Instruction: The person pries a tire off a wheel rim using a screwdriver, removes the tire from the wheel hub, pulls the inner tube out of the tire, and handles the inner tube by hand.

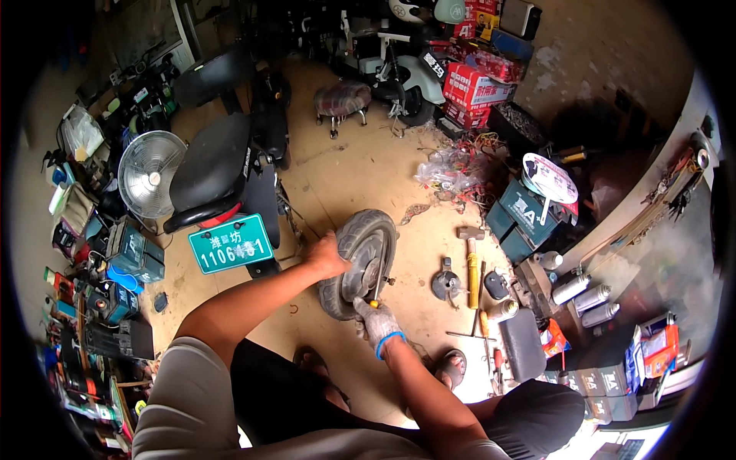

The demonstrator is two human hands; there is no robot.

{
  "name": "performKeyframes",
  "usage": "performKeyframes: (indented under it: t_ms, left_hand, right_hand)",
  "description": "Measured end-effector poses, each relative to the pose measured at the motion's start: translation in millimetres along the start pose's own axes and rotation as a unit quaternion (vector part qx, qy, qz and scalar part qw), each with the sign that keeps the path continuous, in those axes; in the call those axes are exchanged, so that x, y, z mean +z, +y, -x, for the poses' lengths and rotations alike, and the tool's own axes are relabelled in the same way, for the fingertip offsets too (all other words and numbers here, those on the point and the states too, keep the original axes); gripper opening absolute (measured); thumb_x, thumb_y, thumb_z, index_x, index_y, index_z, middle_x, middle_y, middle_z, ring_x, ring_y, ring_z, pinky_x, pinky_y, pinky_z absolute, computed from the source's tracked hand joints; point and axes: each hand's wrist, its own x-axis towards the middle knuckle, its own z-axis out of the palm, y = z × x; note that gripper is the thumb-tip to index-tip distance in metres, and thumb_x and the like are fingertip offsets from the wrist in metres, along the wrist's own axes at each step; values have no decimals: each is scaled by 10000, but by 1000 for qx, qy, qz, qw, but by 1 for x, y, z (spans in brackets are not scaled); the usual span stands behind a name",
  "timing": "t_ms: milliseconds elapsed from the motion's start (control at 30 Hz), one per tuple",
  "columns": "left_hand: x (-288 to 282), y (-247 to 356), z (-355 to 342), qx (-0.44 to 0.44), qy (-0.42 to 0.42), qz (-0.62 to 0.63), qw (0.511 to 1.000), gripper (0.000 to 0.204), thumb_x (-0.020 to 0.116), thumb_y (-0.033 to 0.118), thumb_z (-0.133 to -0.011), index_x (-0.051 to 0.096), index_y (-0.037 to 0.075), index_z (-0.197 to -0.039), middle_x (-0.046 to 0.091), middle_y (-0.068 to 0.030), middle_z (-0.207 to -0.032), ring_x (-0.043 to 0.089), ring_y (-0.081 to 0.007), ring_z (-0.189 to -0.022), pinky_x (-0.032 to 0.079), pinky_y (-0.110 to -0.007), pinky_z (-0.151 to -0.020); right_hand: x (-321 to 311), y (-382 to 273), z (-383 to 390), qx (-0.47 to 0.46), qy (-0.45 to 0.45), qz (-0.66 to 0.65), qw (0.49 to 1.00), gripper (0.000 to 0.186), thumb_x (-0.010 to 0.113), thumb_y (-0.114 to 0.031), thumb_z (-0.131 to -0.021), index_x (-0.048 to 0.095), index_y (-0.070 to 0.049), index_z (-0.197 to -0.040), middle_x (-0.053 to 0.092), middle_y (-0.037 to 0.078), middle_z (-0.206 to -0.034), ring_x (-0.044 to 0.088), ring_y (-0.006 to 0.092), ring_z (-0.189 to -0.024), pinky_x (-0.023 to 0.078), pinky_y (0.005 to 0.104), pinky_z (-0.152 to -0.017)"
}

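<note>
A small wheel with a black tyre [358, 228] stands tilted on the floor before me, beside the rear of a scooter with a black seat [211, 165] and a teal plate. My bare left hand [328, 257] grips the tyre's left side. My right hand [376, 322], in a grey knit glove with blue cuff, is closed on a yellow-handled tool [379, 281], whose metal shaft lies across the wheel's hub and rim. Right of the wheel lie a hammer [471, 267], a round metal part [446, 285] and several long hand tools.
A silver fan [151, 175], batteries [134, 257] and clutter line the left. A plaid stool [342, 103], scooters and red boxes [479, 86] stand behind. Tangled wires [460, 172], more batteries [517, 217], spray cans [571, 288] and a dark cushion [521, 341] are at the right. My sandalled feet show below.
</note>
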Motion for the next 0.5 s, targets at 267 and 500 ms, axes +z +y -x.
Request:
performKeyframes:
  t_ms: [267, 500]
  left_hand:
    - [11, 24, 6, -48, 111, -12, 993, 757, 847, 359, -727, 558, -66, -1283, 735, -284, -1208, 711, -415, -1185, 578, -447, -1020]
    - [7, 23, -8, -110, 45, 8, 993, 753, 858, 268, -729, 551, -16, -1356, 720, -256, -1296, 707, -394, -1218, 580, -446, -1030]
  right_hand:
    - [-52, 53, -14, -284, 203, 363, 864, 308, 810, -286, -968, 689, -31, -1090, 674, 49, -784, 610, 148, -661, 533, 345, -638]
    - [-170, 66, -5, -237, 465, 420, 742, 424, 820, -399, -907, 716, -16, -1057, 762, 225, -924, 746, 399, -885, 582, 467, -821]
